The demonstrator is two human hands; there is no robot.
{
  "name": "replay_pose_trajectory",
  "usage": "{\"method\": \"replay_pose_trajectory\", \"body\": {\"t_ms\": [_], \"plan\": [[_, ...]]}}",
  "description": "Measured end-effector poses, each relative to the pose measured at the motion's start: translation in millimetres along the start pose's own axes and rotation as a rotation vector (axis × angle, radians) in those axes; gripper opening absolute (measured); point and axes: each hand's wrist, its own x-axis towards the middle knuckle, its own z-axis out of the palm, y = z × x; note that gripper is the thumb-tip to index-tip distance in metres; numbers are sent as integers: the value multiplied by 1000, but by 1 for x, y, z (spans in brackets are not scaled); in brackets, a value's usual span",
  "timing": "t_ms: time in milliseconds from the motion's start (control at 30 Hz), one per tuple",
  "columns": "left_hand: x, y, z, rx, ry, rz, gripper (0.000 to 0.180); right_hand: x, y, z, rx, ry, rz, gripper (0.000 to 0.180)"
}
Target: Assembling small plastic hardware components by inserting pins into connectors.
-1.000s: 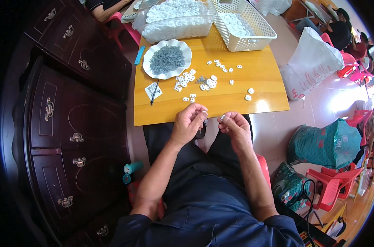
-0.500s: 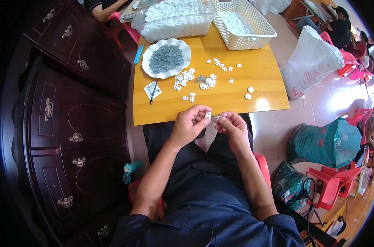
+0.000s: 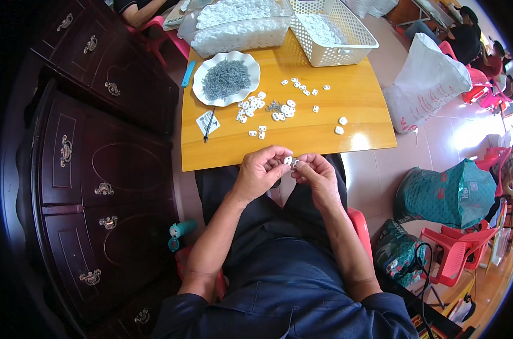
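Observation:
Between the thumb and forefinger of my left hand (image 3: 266, 169) is a small white plastic piece with dark holes (image 3: 288, 161). My right hand (image 3: 314, 175) pinches a smaller white piece (image 3: 295, 163) right against it; its exact shape is mostly hidden by the fingertips. Both hands are over my lap, just off the near edge of the yellow wooden table (image 3: 234, 155). Ahead of them lie loose white two-holed pieces (image 3: 252, 105), a little heap of grey screws (image 3: 273, 106) and two white pieces (image 3: 339, 125) to the right.
A scalloped white plate (image 3: 198, 90) holds a pile of grey screws (image 3: 227, 79). Behind stand a clear bin (image 3: 239, 38) and a perforated basket (image 3: 347, 56), both with white parts. A black thin tool (image 3: 209, 125) lies by the plate. Dark cabinets (image 3: 109, 152) rise at left.
My right hand has brought its small piece leftward to meet the white piece in my left hand. The left hand has barely moved.

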Motion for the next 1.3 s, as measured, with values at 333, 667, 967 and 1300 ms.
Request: {"method": "replay_pose_trajectory", "body": {"t_ms": [333,667,967,1300], "plan": [[2,6,-1,85,-29,44,21,-1,1,2,-15,-38,2,14],[2,6,-1,140,-66,78,23,-3,-6,5,-41,-56,125,15],[0,25,15,516,83,222,49,0,5,17,315,-43,169,19],[-3,13,13,652,97,292,29,1,12,15,415,-38,284,26]]}}
